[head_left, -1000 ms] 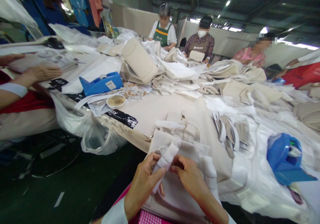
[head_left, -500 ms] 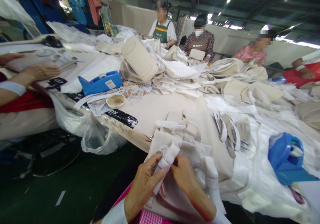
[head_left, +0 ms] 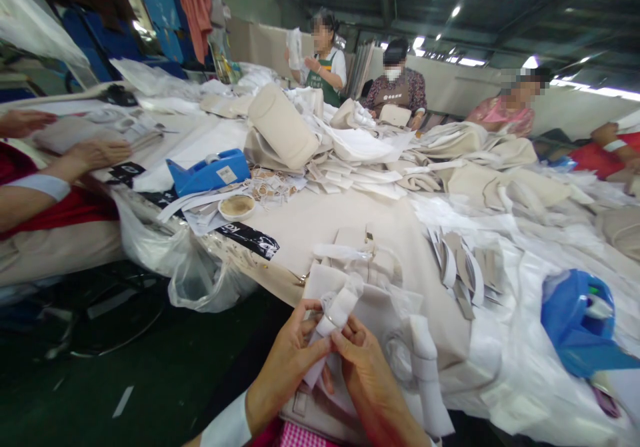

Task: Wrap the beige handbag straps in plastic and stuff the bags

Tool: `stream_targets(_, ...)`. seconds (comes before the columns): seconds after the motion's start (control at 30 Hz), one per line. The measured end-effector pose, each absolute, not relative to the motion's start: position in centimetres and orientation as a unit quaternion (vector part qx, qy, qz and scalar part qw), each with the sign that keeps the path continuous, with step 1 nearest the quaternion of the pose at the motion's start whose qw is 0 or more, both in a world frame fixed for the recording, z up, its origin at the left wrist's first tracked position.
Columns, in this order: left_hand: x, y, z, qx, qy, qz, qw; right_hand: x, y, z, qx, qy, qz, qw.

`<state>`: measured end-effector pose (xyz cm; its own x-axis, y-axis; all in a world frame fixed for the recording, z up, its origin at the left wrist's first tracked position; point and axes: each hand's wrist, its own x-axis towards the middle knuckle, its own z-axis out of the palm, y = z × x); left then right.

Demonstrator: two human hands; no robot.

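A beige bag [head_left: 313, 412] lies at the table's near edge, against my lap. One of its straps, wrapped in white padding [head_left: 344, 306], stands up between my hands. My left hand [head_left: 287, 347] is closed around the left side of this wrapped strap, thumb across its front. From the other side, my right hand [head_left: 364, 360] pinches the strap's lower edge, its fingertips close to my left thumb. Another white-wrapped strap [head_left: 425, 360] lies to the right of my right hand. Just beyond my hands sits a small beige bag [head_left: 353, 239] with a metal clasp.
Blue tape dispensers stand at left [head_left: 209, 172] and right [head_left: 580, 320]. A round dish [head_left: 237, 206] sits near cords and tags. Beige strips [head_left: 463, 267] lie to the right. Beige pieces and white wrapping are heaped farther back. Co-workers are around the table, one's hands [head_left: 95, 154] at left.
My right hand has turned, bringing thumb and fingertips to the strap's front near my left thumb. My left hand keeps its hold. A co-worker at the back has raised a white item.
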<state>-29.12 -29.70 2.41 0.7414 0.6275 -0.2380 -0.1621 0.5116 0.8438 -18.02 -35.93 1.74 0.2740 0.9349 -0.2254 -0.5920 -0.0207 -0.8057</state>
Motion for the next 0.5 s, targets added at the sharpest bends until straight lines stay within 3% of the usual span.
stream_targets(0.5,-28.95,-28.73,2.92,0.384,0.308,0.196,0.848,-18.11,-35.82,1.91,-0.412,-0.167,0.582,0.681)
